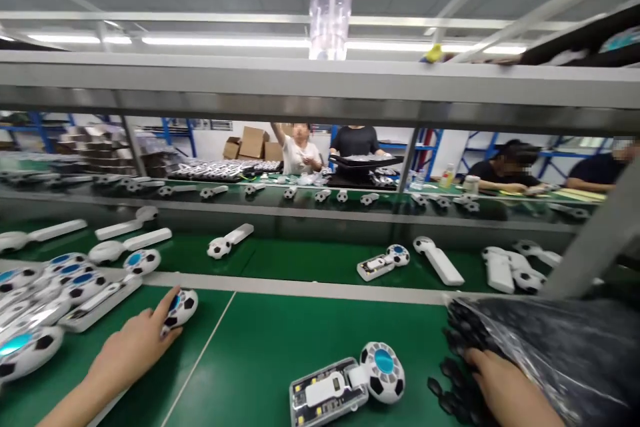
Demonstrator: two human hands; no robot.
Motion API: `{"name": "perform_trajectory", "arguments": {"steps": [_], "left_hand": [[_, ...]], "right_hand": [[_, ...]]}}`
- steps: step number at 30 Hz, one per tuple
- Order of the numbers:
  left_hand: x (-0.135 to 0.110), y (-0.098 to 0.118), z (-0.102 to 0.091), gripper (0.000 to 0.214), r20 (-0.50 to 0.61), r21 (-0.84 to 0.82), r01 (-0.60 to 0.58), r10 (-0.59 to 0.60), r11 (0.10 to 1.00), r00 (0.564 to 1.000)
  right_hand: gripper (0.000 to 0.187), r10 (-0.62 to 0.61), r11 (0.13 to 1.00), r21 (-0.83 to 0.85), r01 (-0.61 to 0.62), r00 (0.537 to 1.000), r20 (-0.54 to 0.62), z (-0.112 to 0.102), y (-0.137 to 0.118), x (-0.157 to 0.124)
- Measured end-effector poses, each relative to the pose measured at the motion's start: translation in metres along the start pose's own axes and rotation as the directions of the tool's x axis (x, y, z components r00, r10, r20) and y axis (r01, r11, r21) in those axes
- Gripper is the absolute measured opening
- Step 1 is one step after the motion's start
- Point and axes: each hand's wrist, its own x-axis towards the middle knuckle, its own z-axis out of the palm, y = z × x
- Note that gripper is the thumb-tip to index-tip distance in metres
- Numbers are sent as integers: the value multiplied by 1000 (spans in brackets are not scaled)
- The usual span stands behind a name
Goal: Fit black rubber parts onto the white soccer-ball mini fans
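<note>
L hand (133,347) sits on the near-left green mat (225,373), fingers (169,299) laid over a football-patterned plastic unit (181,309). Looks like a light touch, not a clench, but palm side is hidden, so can't tell if it's a real grasp. Unit prob. light, stiff, glossy, maybe slippery; best held by the round body, fingers spread around it. R hand (500,380), near right, is at a heap of small black parts (457,380) beside a clear plastic bag (565,353); fingers partly hidden, grip can't be told. Between the hands lies an open ball-head unit w/ bare circuit board (327,390), prob. fragile, so hold away from the board. Near left, a pile of ball-head units (45,293). Far belt: white-handled units (437,260). Further off, a co-worker (300,153).
</note>
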Motion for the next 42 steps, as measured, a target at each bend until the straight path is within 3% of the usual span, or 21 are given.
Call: {"name": "perform_trajectory", "arguments": {"steps": [3, 5, 7, 10, 13, 15, 20, 24, 27, 30, 36, 39, 42], "left_hand": [[-7, 61, -6, 68, -51, 36, -90, 92, 995, 994], [-16, 114, -13, 71, 20, -174, -235, 242, 956, 970], [-31, 170, -20, 65, 155, -398, -333, 420, 855, 894], [-53, 242, -30, 71, 317, -588, -362, 617, 724, 720], [-64, 283, -32, 78, 430, -606, -347, 661, 716, 615], [-64, 294, -29, 78, 466, -579, -354, 654, 735, 595], [-63, 292, -15, 73, 443, -535, -406, 655, 741, 612], [-68, 288, -12, 71, 360, -526, -483, 698, 700, 619], [-72, 290, -11, 80, 306, -488, -573, 744, 658, 594], [-74, 292, -7, 86, 286, -461, -625, 772, 630, 567], [-71, 291, -2, 77, 259, -503, -628, 797, 594, 546], [-67, 290, -2, 72, 251, -536, -607, 798, 586, 548], [-62, 289, -2, 70, 264, -530, -578, 769, 620, 582]], "right_hand": [[23, 57, 994, -97, -58, 998, -14, -15, -20, -5], [18, 114, 978, -178, -113, 993, -2, -24, -27, -9], [18, 168, 964, -214, -156, 985, 36, -30, -28, -12], [25, 193, 967, -180, -179, 979, 69, -33, -26, -15], [24, 176, 979, -115, -169, 983, 57, -34, -27, -16], [22, 153, 985, -88, -149, 988, 35, -34, -30, -16], [20, 95, 995, -19, -95, 995, -1, -32, -35, -11], [21, 49, 977, 208, -45, 999, -11, -32, -39, -10], [29, -38, 907, 418, 50, 999, -37, -39, -51, -11], [24, -172, 812, 564, 154, 985, -21, -51, -72, -10], [12, -206, 582, 799, 148, 978, -31, -62, -104, -12], [9, -214, 580, 787, 213, 971, -105, -57, -104, -20], [9, -258, 578, 783, 232, 961, -94, -50, -101, -25]]}}
